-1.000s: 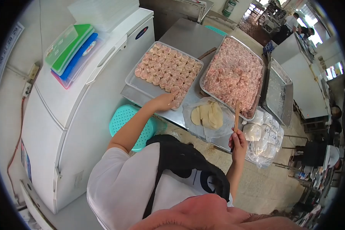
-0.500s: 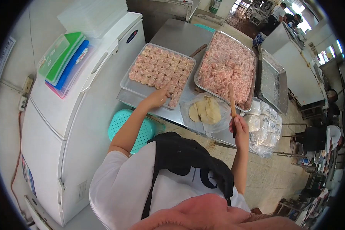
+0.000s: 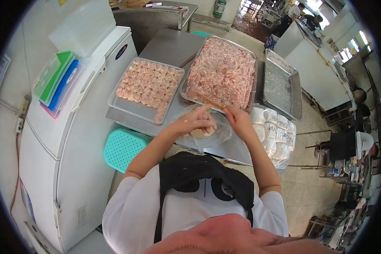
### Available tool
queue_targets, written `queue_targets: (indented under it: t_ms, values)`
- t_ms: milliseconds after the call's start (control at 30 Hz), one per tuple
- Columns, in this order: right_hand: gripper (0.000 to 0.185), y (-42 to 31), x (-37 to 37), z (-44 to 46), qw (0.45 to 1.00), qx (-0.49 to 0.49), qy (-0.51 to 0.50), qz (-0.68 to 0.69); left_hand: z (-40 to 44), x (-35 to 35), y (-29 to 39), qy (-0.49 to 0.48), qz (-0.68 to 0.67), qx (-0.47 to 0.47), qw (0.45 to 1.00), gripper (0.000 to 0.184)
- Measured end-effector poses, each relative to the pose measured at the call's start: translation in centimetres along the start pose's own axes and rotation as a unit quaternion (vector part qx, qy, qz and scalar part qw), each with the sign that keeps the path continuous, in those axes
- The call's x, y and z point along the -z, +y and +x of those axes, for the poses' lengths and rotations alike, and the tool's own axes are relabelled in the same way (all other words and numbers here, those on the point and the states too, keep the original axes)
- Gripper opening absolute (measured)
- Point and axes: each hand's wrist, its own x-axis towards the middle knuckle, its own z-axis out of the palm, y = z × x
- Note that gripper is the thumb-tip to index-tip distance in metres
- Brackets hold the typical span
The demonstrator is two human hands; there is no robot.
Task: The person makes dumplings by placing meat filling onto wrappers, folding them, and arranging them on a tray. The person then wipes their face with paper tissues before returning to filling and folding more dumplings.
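As the right hand [image 3: 239, 120] clasps a spatula [image 3: 211, 102], the left [image 3: 190, 122], grip unclear, overlaps wrappers [image 3: 202, 134] near the table edge [image 3: 238, 153].

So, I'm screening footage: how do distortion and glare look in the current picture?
Head view: strong wide-angle distortion, with dark rounded corners and the white freezer at left bending; head view: windows at upper right blown out; head view: small highlights on the plastic bag, but left hand and right hand glare-free.
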Motion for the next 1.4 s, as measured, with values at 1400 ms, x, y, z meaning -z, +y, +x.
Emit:
queue_targets:
  t_ms: [1400]
  values:
    - [0.031,9.1,1.0,2.1,0.967,0.012,-0.152,-0.205,1.1,5.4,-8.7,0.311,0.461,-0.046,0.830,0.031]
